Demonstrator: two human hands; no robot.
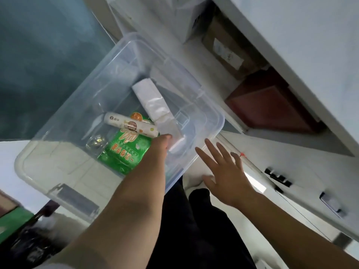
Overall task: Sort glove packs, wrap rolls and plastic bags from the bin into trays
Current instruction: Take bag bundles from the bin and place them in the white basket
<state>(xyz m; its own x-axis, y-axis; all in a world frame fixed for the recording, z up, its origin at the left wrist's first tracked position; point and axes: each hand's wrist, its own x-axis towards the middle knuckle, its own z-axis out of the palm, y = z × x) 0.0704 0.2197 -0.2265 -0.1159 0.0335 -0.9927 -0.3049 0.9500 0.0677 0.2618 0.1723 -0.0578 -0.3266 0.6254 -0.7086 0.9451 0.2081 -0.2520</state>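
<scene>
**Left hand inside the clear bin, right hand spread beside it**

Head view: a clear plastic bin fills the middle of the picture, seen from above. Inside it a green glove pack lies flat, with a white wrap roll resting across its upper end. Just beside them lies a long folded white plastic bag, running from the middle of the bin toward its near right corner.

The left hand reaches down into the bin, at the near end of the plastic bag and right by the end of the roll. Its fingers point away and are mostly hidden, so I cannot tell whether they grip anything.

The right hand hovers outside the bin by its right rim, fingers straight and spread wide, holding nothing.

To the right, under a white tabletop, sit a cardboard box and a dark red box.
</scene>
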